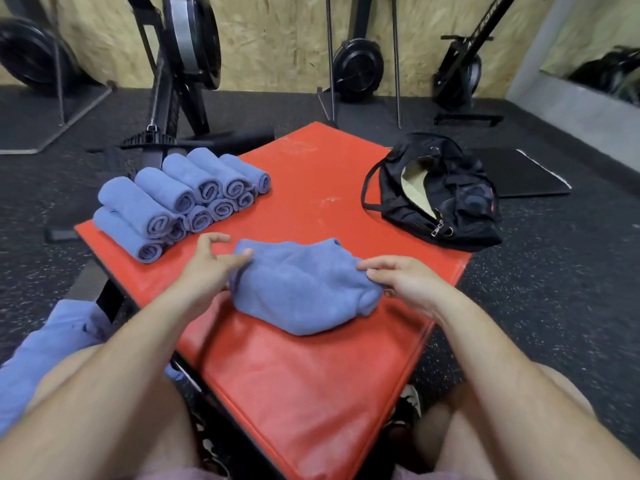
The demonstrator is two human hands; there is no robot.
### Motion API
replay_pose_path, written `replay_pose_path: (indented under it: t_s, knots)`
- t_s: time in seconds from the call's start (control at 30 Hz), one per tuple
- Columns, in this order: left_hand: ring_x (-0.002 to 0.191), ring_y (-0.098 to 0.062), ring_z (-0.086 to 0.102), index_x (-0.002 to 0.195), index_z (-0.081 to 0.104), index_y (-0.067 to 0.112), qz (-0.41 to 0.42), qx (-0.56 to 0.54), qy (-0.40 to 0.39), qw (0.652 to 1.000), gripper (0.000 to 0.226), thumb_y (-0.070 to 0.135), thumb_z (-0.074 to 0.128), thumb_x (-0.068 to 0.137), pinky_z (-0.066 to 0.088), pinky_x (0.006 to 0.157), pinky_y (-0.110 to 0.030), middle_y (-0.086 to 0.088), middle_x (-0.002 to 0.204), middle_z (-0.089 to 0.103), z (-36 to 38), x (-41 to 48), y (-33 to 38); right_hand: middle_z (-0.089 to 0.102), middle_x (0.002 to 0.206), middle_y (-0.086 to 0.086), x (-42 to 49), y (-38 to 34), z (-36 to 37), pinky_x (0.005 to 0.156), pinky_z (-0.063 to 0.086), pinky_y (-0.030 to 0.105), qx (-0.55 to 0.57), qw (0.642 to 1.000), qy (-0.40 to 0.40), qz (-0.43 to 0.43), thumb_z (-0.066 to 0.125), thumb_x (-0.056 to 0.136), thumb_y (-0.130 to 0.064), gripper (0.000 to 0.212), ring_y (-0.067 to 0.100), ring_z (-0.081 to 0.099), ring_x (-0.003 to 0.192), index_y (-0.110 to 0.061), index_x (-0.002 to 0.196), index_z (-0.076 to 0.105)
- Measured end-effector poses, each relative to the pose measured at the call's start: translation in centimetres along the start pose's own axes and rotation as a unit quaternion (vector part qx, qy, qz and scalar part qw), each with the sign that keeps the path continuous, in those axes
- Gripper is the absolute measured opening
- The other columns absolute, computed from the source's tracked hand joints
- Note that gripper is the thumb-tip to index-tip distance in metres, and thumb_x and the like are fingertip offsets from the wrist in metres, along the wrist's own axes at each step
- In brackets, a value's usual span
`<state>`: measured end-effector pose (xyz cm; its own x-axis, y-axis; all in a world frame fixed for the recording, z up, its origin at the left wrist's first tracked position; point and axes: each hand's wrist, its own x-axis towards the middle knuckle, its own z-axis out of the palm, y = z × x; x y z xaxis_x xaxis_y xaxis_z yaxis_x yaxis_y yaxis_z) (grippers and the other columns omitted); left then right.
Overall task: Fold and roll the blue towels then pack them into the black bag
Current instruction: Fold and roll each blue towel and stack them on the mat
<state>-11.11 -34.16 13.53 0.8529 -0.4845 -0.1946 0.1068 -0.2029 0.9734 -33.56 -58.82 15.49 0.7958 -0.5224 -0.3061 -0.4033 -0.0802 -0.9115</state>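
Note:
A crumpled blue towel [301, 289] lies in the middle of the red padded bench [311, 393]. My left hand [211, 265] pinches its left edge between thumb and fingers. My right hand [398, 278] pinches its right end, fingers curled on the cloth. Several rolled blue towels [180, 199] are stacked in two layers at the bench's far left corner. The black bag [440, 192] sits unzipped at the far right corner, its pale lining showing.
More blue cloth [45, 358] hangs off the bench at my lower left, by my knee. Black rowing machines [183, 64] stand on the dark rubber floor against the wooden wall. A black mat [526, 174] lies behind the bag.

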Motion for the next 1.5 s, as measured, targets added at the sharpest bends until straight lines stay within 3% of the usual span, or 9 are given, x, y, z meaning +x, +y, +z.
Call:
replay_pose_path:
  t_s: [0.13, 0.37, 0.67, 0.83, 0.93, 1.07, 1.2, 1.4, 1.5]
  knots:
    - [0.062, -0.014, 0.048, 0.086, 0.066, 0.017, 0.055, 0.043, 0.003, 0.998, 0.014, 0.004, 0.069, 0.089, 0.041, 0.054, -0.023, -0.003, 0.075, 0.058, 0.1, -0.2, 2.1, 0.074, 0.092, -0.007, -0.4, -0.5, -0.9, 0.069, 0.045, 0.018, 0.081, 0.996, 0.028, -0.034, 0.06, 0.096, -0.008, 0.02, 0.004, 0.062, 0.078, -0.018, 0.107, 0.074]
    - [0.078, -0.013, 0.059, 0.097, 0.073, 0.024, 0.209, 0.064, 0.036, 0.975, 0.015, 0.016, 0.06, 0.098, 0.05, 0.07, -0.031, 0.0, 0.088, 0.07, -1.7, 1.1, 14.2, 0.074, 0.107, 0.013, -0.6, -10.9, -4.8, 0.086, 0.055, 0.028, 0.15, 0.975, 0.053, -0.156, 0.059, 0.097, -0.007, 0.021, 0.019, 0.071, 0.09, -0.008, 0.115, 0.07]
    - [0.061, -0.014, 0.049, 0.096, 0.068, 0.022, 0.291, 0.132, 0.11, 0.941, 0.015, 0.025, 0.054, 0.101, 0.039, 0.04, -0.016, 0.004, 0.075, 0.058, -2.3, -0.7, 26.6, 0.073, 0.093, 0.008, -3.1, -23.1, -8.6, 0.085, 0.053, 0.042, 0.044, 0.948, 0.13, -0.287, 0.061, 0.098, -0.014, 0.014, 0.022, 0.064, 0.086, -0.012, 0.105, 0.073]
    - [0.086, -0.017, 0.065, 0.106, 0.07, 0.014, 0.232, -0.058, -0.08, 0.968, 0.017, 0.009, 0.07, 0.09, 0.052, 0.081, -0.03, -0.004, 0.097, 0.069, -2.9, -2.8, 28.9, 0.071, 0.09, 0.002, -4.7, -25.3, -9.8, 0.075, 0.052, 0.036, 0.034, 0.943, 0.174, -0.281, 0.063, 0.098, -0.022, 0.014, 0.017, 0.062, 0.081, -0.016, 0.103, 0.074]
    - [0.096, -0.021, 0.065, 0.106, 0.074, 0.015, 0.255, 0.011, -0.044, 0.966, 0.024, 0.001, 0.073, 0.086, 0.05, 0.095, -0.033, -0.008, 0.102, 0.069, -3.1, -3.7, 28.9, 0.075, 0.103, 0.006, -6.6, -25.5, -10.2, 0.086, 0.055, 0.033, 0.074, 0.963, 0.106, -0.239, 0.069, 0.092, -0.013, 0.015, 0.018, 0.071, 0.092, -0.011, 0.107, 0.073]
    - [0.077, -0.012, 0.059, 0.094, 0.076, 0.023, 0.268, 0.067, 0.013, 0.961, 0.013, 0.012, 0.074, 0.089, 0.044, 0.066, -0.018, -0.003, 0.091, 0.069, -3.7, -4.9, 28.6, 0.075, 0.111, 0.01, -9.4, -25.2, -10.7, 0.088, 0.054, 0.027, 0.089, 0.97, 0.044, -0.221, 0.072, 0.08, 0.006, 0.038, 0.018, 0.071, 0.106, -0.007, 0.116, 0.071]
    - [0.056, -0.001, 0.052, 0.094, 0.074, 0.021, 0.326, 0.18, 0.067, 0.926, 0.009, 0.026, 0.067, 0.096, 0.039, 0.054, -0.016, 0.0, 0.081, 0.067, -4.6, -6.6, 28.1, 0.078, 0.098, 0.007, -11.6, -24.3, -11.1, 0.08, 0.055, 0.027, -0.01, 0.969, 0.097, -0.227, 0.076, 0.083, -0.003, 0.023, 0.015, 0.074, 0.09, -0.009, 0.105, 0.074]
    - [0.077, -0.02, 0.055, 0.084, 0.068, 0.016, 0.374, 0.401, 0.106, 0.829, 0.024, 0.032, 0.058, 0.099, 0.037, 0.064, -0.033, -0.001, 0.08, 0.059, -5.1, -5.1, 27.2, 0.076, 0.083, -0.002, -10.2, -23.7, -10.4, 0.067, 0.049, 0.022, -0.176, 0.939, 0.192, -0.225, 0.079, 0.085, -0.023, 0.005, 0.009, 0.064, 0.07, -0.02, 0.088, 0.077]
    - [0.07, -0.024, 0.065, 0.082, 0.067, 0.015, 0.338, 0.387, 0.12, 0.849, 0.026, 0.033, 0.058, 0.099, 0.042, 0.058, -0.033, -0.004, 0.074, 0.064, -4.3, -3.0, 26.1, 0.072, 0.078, -0.006, -7.4, -22.8, -9.4, 0.061, 0.046, 0.023, -0.24, 0.915, 0.228, -0.233, 0.076, 0.086, -0.025, 0.004, 0.008, 0.059, 0.065, -0.024, 0.082, 0.075]
